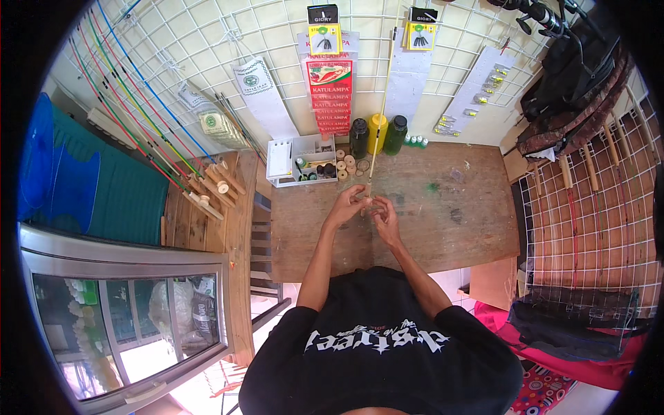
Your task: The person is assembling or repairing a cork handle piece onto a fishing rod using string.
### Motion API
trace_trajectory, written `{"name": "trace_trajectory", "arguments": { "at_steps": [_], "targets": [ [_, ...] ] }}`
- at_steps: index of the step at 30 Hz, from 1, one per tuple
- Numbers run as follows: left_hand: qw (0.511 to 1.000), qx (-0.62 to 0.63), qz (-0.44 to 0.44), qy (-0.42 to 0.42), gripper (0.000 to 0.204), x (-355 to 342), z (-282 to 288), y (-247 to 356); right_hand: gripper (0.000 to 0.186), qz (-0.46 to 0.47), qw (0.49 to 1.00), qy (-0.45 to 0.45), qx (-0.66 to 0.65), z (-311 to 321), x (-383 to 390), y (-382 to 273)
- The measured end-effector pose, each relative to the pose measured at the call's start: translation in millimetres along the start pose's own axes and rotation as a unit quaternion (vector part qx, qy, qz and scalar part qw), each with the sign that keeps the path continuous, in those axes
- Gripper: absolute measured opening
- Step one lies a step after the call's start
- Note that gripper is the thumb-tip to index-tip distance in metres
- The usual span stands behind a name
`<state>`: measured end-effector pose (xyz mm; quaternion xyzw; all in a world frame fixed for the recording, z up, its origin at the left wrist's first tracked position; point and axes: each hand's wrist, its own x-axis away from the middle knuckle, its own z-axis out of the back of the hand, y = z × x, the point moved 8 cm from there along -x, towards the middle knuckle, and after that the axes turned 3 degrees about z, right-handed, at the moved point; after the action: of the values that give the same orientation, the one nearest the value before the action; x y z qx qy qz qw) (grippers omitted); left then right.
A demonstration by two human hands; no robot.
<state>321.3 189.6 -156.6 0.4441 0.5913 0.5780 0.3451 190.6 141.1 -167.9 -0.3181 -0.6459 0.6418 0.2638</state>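
Note:
A thin fishing rod, pale yellow low down and dark toward its tip, rises from my hands toward the wall grid. My left hand is closed around its lower end, thumb and fingers pinching near a small light-coloured piece. On the other side, my right hand has its fingers bent in against the same lower end. What the fingertips press on is too small to make out. Both hands are above the wooden table.
Behind the hands stand a white organizer box, cork rings, a black bottle, a yellow bottle and a green bottle. Several rods with wooden handles lean at left, beside a glass-fronted cabinet. More rods hang at right.

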Motion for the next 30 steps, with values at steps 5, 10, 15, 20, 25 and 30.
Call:
{"name": "trace_trajectory", "arguments": {
  "at_steps": [5, 10, 15, 20, 25, 30],
  "targets": [
    [0.999, -0.015, 0.034, -0.022, 0.047, 3, -7, 12, 0.046, 0.067, 0.997, 0.007, 0.024, -2, -3, -27],
    [1.0, 0.003, 0.024, -0.018, 0.046, 4, -5, 12, 0.042, -0.014, 0.999, 0.007, 0.041, -4, -12, -24],
    [0.999, 0.01, 0.035, -0.02, 0.048, 1, -7, 11, 0.035, 0.021, 0.994, 0.062, 0.086, -2, -11, -25],
    [0.999, 0.011, 0.031, 0.004, 0.05, 3, -1, 8, 0.029, 0.039, 0.986, 0.097, 0.128, -7, -5, -39],
    [0.999, 0.005, 0.031, 0.025, 0.048, 4, -4, 12, 0.025, 0.042, 0.98, 0.128, 0.146, -7, -6, -43],
    [0.998, -0.024, 0.018, 0.046, 0.041, 6, -2, 13, 0.024, 0.033, 0.978, 0.147, 0.146, -11, -6, -47]
  ]
}}
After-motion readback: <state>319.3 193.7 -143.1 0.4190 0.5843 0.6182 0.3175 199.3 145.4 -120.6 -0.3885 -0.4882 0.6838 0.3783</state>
